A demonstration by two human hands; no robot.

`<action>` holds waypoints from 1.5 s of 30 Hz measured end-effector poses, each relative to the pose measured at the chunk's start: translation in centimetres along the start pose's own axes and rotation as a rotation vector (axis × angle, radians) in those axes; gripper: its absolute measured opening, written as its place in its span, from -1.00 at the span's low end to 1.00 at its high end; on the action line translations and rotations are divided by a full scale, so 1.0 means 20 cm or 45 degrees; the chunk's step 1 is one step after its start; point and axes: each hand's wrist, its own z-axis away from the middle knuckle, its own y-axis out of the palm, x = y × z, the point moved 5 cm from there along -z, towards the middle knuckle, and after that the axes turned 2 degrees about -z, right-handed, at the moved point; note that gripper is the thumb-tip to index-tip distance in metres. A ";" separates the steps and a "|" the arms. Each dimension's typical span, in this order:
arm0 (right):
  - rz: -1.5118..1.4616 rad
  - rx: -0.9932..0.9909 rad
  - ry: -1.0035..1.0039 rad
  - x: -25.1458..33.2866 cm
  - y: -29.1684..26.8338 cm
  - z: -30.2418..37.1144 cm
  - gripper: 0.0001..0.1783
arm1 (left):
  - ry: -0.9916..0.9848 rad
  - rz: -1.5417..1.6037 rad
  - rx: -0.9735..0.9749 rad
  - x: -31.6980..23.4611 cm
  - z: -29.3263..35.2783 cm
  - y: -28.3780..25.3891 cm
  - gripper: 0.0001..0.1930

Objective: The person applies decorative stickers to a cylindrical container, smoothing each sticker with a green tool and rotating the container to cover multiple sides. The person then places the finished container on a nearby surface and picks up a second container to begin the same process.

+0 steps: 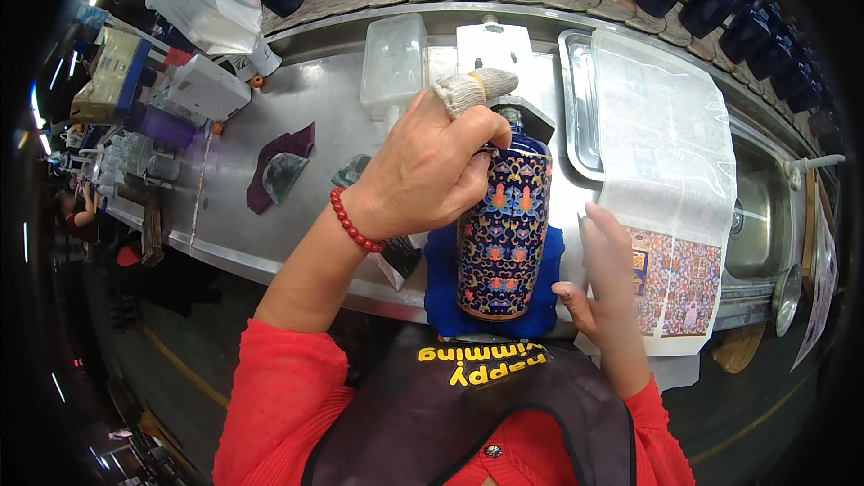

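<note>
Bending close together at the shoulder of the patterned bottle, the thumb and finger of the left hand are drawn in; what lies between their tips is hidden, so I cannot tell whether they grip the bottle or something small. A knitted cover sits on another finger of that hand, reaching past the bottle's neck, and red beads circle the wrist. The right hand is blurred, its fingers loose and apart, holding nothing visible, just to the right of the bottle.

The bottle is over a blue cloth at the near edge of the steel counter, in front of the person, neck pointing away. To the right, a pale sheet partly covers a metal tray; colourful prints show at its near end. A clear tub stands beyond the left hand, and a purple cloth lies farther left.
</note>
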 end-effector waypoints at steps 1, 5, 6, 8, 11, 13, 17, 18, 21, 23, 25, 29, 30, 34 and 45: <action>0.008 -0.009 0.005 0.00 -0.01 0.00 -0.23 | 0.027 -0.015 0.008 0.00 -0.01 0.00 -0.81; -0.003 -0.033 -0.003 -0.01 -0.02 -0.01 -0.23 | 0.047 -0.056 0.043 -0.01 -0.02 -0.01 -0.81; -0.007 -0.034 -0.004 -0.01 -0.03 -0.01 -0.24 | 0.043 -0.050 0.056 -0.01 -0.02 -0.01 -0.81; -0.015 -0.038 -0.006 -0.01 -0.02 -0.01 -0.24 | 0.043 -0.068 0.071 -0.01 -0.02 -0.01 -0.81; -0.044 -0.063 -0.007 -0.02 -0.02 -0.02 -0.24 | -0.064 -0.039 0.178 0.01 -0.02 -0.01 -0.78; -0.045 -0.075 -0.009 -0.02 -0.03 -0.02 -0.24 | -0.043 -0.031 0.158 0.00 -0.03 -0.01 -0.79; -0.059 -0.078 -0.009 -0.03 -0.04 -0.03 -0.24 | -0.005 -0.028 0.046 0.00 -0.04 0.01 -0.83; -0.052 -0.091 -0.023 -0.03 -0.05 -0.03 -0.24 | -0.032 -0.001 0.040 0.01 -0.04 0.01 -0.83; -0.043 -0.112 -0.029 -0.03 -0.06 -0.05 -0.26 | -0.121 0.093 0.023 0.05 -0.03 0.03 -0.84; -0.086 -0.175 0.013 -0.02 -0.07 -0.07 -0.30 | -0.204 0.201 0.003 0.07 -0.01 0.04 -0.83; -0.405 -0.277 0.182 -0.03 -0.09 -0.11 -0.37 | -0.361 0.318 0.031 0.10 0.02 0.06 -0.82; -1.017 -0.347 0.657 -0.05 -0.08 -0.21 -0.40 | -0.590 0.541 0.028 0.15 0.05 0.11 -0.81; -1.094 -0.329 0.726 -0.05 -0.08 -0.25 -0.50 | -0.602 0.575 0.004 0.15 0.05 0.12 -0.81; -1.193 -0.210 0.763 -0.06 -0.05 -0.40 -0.74 | -0.657 0.709 -0.080 0.14 0.06 0.13 -0.82; -1.049 -0.010 0.829 -0.05 0.01 -0.47 -0.79 | -0.792 0.950 0.016 0.14 0.09 0.17 -0.86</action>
